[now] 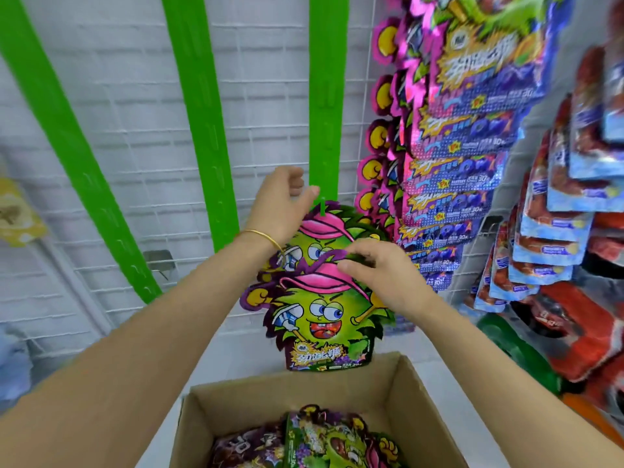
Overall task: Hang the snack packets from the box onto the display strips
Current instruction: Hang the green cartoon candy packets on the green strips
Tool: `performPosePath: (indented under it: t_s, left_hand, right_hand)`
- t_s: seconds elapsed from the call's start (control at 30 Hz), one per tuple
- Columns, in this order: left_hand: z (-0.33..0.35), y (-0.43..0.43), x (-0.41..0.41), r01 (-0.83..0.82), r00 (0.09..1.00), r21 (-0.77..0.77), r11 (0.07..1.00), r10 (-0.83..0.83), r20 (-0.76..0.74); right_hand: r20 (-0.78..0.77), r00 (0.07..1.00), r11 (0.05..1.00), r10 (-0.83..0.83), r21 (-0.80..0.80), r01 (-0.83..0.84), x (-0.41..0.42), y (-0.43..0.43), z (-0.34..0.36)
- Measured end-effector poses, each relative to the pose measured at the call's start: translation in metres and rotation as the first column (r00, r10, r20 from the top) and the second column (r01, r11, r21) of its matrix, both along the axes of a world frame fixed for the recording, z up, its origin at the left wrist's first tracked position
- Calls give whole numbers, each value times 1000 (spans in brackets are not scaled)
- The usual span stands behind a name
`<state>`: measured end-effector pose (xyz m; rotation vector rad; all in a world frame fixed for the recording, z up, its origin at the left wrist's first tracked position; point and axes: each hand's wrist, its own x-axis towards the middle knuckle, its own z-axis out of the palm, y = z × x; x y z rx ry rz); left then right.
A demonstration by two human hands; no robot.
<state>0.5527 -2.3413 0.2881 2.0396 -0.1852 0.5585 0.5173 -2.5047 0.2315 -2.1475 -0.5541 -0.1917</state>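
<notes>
Two green cartoon-face snack packets hang overlapping low on the third green display strip (pixel 328 96): an upper packet (pixel 314 246) and a lower front packet (pixel 320 319). My left hand (pixel 282 204) is at the strip, pinching a small green hook tab above the upper packet. My right hand (pixel 381 275) pinches the top edge of the lower packet near its pink cap. Below, an open cardboard box (pixel 398 376) holds several more packets (pixel 324 440).
Two bare green strips (pixel 202 113) (pixel 60 123) hang to the left on a white wire grid. A filled strip of purple packets (pixel 462 140) hangs at right, with red and blue packets (pixel 567 231) beyond it. The white floor lies around the box.
</notes>
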Motion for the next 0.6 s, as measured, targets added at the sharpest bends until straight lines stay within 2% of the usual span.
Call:
performPosePath:
  t_s: [0.17, 0.3, 0.43, 0.5, 0.6]
  left_hand:
    - [19, -9, 34, -35, 997, -87, 996, 29, -66]
    - [37, -6, 27, -43, 993, 81, 996, 52, -104]
    - [52, -6, 17, 0, 978, 152, 988, 32, -208]
    - [56, -6, 17, 25, 962, 110, 994, 6, -272]
    - [58, -6, 16, 37, 937, -68, 997, -58, -345]
  right_hand:
    - [237, 962, 988, -136, -41, 149, 12, 9, 35]
    - [419, 875, 958, -242, -38, 283, 22, 18, 56]
    - [512, 807, 924, -294, -63, 376, 32, 28, 70]
    - [526, 793, 913, -306, -75, 402, 35, 30, 75]
    - [552, 778, 906, -299, -93, 413, 38, 31, 81]
